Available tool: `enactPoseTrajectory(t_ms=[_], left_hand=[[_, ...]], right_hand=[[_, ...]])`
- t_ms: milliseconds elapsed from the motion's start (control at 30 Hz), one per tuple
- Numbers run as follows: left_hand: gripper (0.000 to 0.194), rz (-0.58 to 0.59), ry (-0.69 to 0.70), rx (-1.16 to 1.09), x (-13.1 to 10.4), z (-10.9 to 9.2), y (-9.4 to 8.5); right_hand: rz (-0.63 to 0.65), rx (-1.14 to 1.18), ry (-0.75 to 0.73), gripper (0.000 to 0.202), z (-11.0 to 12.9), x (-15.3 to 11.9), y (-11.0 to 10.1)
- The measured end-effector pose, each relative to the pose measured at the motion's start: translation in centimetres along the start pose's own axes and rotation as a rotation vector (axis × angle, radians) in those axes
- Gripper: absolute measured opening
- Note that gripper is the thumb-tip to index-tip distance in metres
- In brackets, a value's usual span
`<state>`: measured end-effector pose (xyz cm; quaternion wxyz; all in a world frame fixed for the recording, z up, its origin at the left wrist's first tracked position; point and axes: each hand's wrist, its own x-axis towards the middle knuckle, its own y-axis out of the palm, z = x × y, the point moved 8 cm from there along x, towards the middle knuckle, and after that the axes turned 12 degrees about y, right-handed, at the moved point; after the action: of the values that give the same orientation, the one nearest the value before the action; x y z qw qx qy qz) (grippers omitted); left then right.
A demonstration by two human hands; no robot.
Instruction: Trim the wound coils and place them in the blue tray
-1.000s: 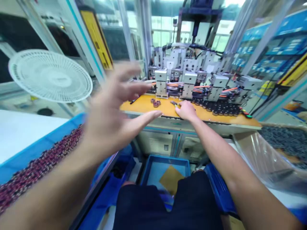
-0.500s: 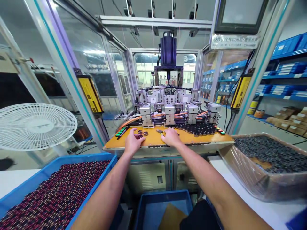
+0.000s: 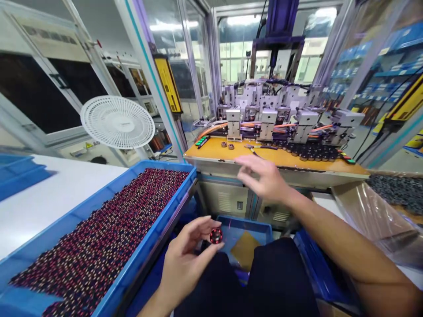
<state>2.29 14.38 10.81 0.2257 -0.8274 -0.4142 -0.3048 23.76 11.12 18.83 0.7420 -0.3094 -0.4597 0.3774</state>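
Observation:
Over my lap, my left hand (image 3: pixel 188 253) pinches a small round wound stator (image 3: pixel 216 236) with red and dark segments between thumb and fingers. My right hand (image 3: pixel 264 176) is in the air in front of the orange worktop (image 3: pixel 211 152), its fingers apart and slightly smeared by motion, with nothing seen in them. Behind it on the worktop lie pliers (image 3: pixel 253 150), partly hidden by the hand. Two more round stators, a left one (image 3: pixel 224 144) and a right one (image 3: pixel 231 146), sit farther left on the worktop.
A blue tray (image 3: pixel 172 164) full of red-and-dark stators stands at left. Dark round parts (image 3: pixel 310 152) crowd the worktop's right side, before the winding machine (image 3: pixel 269 116). A plastic-lined box (image 3: pixel 360 207) is at right; a blue bin (image 3: pixel 238 220) sits low ahead. A white fan (image 3: pixel 118 122) stands left.
My left hand has drawn back from the worktop to above my lap with a stator. My right hand has left the pliers and lifted toward me. The view has turned left and down.

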Motion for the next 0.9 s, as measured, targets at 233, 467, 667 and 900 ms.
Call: enactPoseTrajectory(t_ms=[233,467,667,900], left_hand=[[0.063,0.133,0.053,-0.054,-3.0,-1.6,1.8],[0.063,0.161,-0.011,-0.141,-2.9,-0.9,3.1],[0.062,0.133,-0.153,-0.297,-3.4,-0.2,3.0],[0.055,0.171,-0.160,-0.226,-4.9,0.0,3.8]], right_hand=[[0.383,-0.059,-0.523,0.020,7.5,-13.3,0.6],[0.624,0.077,-0.374,0.024,5.0,-14.7,0.6],[0.689,0.374,-0.228,0.023,3.6,-14.9,0.7],[0.728,0.771,0.472,0.026,0.1,-13.4,3.3]])
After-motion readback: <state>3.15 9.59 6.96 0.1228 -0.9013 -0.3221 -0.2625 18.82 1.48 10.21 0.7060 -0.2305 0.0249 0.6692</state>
